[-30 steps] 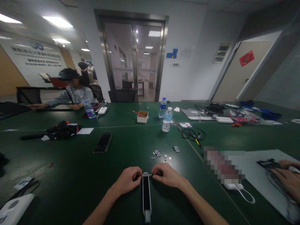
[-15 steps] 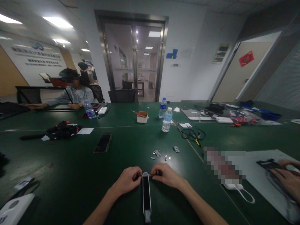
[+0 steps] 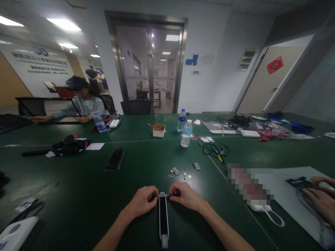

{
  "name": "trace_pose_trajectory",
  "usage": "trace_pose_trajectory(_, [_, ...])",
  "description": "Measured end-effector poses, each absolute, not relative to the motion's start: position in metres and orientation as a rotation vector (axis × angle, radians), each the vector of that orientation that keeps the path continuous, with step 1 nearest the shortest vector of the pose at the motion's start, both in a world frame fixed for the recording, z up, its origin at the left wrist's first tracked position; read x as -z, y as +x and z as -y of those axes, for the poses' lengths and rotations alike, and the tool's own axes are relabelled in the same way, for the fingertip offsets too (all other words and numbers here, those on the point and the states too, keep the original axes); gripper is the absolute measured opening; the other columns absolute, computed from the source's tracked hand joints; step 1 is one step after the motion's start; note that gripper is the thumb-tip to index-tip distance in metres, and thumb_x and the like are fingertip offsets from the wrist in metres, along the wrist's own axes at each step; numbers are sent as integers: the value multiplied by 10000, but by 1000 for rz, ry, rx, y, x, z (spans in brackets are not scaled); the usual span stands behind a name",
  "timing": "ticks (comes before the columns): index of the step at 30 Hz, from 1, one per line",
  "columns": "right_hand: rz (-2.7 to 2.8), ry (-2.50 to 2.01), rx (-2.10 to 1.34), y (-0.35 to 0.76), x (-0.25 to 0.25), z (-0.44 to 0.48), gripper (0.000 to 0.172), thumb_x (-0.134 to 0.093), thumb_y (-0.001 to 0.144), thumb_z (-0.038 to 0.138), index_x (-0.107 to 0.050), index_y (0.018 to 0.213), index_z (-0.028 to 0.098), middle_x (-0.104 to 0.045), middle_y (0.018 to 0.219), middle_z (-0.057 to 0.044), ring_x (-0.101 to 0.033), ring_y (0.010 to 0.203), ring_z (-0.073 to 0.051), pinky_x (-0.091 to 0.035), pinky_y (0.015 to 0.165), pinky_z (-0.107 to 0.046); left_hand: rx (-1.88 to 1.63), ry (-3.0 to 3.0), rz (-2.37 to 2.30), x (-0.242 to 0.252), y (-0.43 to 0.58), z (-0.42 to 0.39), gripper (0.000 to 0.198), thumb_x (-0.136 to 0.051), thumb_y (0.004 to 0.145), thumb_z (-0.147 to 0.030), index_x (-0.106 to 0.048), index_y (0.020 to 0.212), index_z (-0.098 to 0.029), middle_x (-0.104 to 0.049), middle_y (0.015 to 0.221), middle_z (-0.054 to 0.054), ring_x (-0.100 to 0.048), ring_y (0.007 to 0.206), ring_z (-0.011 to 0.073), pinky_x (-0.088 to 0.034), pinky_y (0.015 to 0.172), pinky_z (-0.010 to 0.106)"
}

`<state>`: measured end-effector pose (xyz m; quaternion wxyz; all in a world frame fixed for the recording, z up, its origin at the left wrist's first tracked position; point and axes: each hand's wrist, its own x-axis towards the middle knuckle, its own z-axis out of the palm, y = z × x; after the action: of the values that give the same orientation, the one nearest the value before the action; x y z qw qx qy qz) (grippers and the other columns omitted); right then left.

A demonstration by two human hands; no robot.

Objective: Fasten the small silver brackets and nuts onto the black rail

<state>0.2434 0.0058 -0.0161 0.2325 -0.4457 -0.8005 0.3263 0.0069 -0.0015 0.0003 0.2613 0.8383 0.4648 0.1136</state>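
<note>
A long black bar with a pale metal frame (image 3: 163,218) lies on the green table (image 3: 86,195), running from its near edge towards me. My left hand (image 3: 142,200) and my right hand (image 3: 184,196) are both closed in a pinch at the bar's far end, one on each side. What the fingertips pinch there is too small to make out. Just beyond the hands lie two small metal brackets (image 3: 176,170) (image 3: 196,166) and several washers (image 3: 184,175).
Two water bottles (image 3: 186,133) and a small cardboard box (image 3: 159,130) stand mid-table, beside a black cable (image 3: 213,148). Another person's hand (image 3: 320,198) rests on a grey sheet at the right. A seated person (image 3: 81,103) is at the far left. A white device (image 3: 14,235) lies near left.
</note>
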Motion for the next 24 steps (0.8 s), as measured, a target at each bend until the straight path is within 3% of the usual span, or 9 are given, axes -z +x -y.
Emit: trace_pose_trajectory(24, [2264, -1159, -770, 235, 14, -3, 142, -700, 737, 152, -643, 863, 183, -619, 814, 3, -550, 741, -135, -415, 665, -226, -323, 2267, -1232, 3, 6, 0, 99, -547, 859, -180, -619, 927, -191, -579, 802, -20, -532, 723, 146, -411, 637, 223])
